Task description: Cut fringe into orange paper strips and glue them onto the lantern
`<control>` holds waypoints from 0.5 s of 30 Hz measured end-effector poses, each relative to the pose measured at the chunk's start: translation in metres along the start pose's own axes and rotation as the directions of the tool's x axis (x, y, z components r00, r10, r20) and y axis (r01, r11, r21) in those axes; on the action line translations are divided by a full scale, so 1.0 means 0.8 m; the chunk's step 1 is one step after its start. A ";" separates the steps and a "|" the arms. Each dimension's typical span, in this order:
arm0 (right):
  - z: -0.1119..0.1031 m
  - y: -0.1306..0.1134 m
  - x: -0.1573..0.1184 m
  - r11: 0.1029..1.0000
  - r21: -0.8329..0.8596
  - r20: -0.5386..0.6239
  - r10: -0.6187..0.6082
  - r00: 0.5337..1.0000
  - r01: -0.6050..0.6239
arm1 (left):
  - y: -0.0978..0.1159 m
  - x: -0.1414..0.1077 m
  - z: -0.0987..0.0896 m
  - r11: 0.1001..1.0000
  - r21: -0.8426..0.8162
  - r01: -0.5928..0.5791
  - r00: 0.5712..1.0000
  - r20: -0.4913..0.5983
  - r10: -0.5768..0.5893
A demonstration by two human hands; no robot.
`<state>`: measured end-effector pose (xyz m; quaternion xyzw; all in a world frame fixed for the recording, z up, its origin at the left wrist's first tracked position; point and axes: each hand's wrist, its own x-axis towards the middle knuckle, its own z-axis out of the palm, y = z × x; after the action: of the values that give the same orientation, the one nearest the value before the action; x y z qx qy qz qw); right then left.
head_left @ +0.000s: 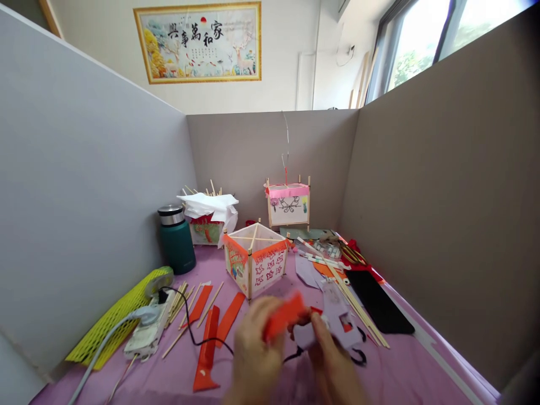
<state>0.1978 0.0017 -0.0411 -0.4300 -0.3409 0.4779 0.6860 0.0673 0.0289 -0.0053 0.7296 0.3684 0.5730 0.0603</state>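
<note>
Smeared by motion, my left hand (257,343) is closed on an orange-red paper strip (287,316). Close beside it, my right hand (331,354) has thumb and fingers drawn together near a small red bit (316,310). A pale object (304,337) with a black cord lies at those fingers; whether they grip it I cannot tell. Behind my hands stands a lantern (266,267) with a wooden stick frame, white printed panels and an orange fringed border. More orange strips (231,319) lie left of my hands, one of them glossy (206,354).
Wooden sticks (350,298), a black phone-like slab (377,301) and gold-handled scissors (354,254) lie right. Left are a power strip (147,332), yellow mesh (113,318) and a green bottle (176,242). A pink-trimmed lantern (289,208) is at the back. Partitions enclose the table.
</note>
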 end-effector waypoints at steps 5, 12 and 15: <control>-0.005 -0.014 0.011 0.997 0.056 -0.102 0.063 0.993 -0.058 | -0.063 0.063 -0.004 0.809 0.440 0.389 0.921 -0.165 -0.353; -0.001 0.011 0.004 0.995 -0.039 -0.065 0.093 0.994 -0.096 | -0.093 0.083 0.015 0.698 0.544 0.466 0.865 -0.114 -0.488; -0.006 0.015 0.006 0.980 -0.164 0.022 0.115 0.993 -0.109 | -0.105 0.077 -0.002 0.740 0.495 0.456 0.879 -0.117 -0.463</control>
<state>0.1994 0.0070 -0.0541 -0.4953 -0.3648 0.4931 0.6152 0.0306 0.1262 0.0008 0.6097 0.6739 0.4173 0.0078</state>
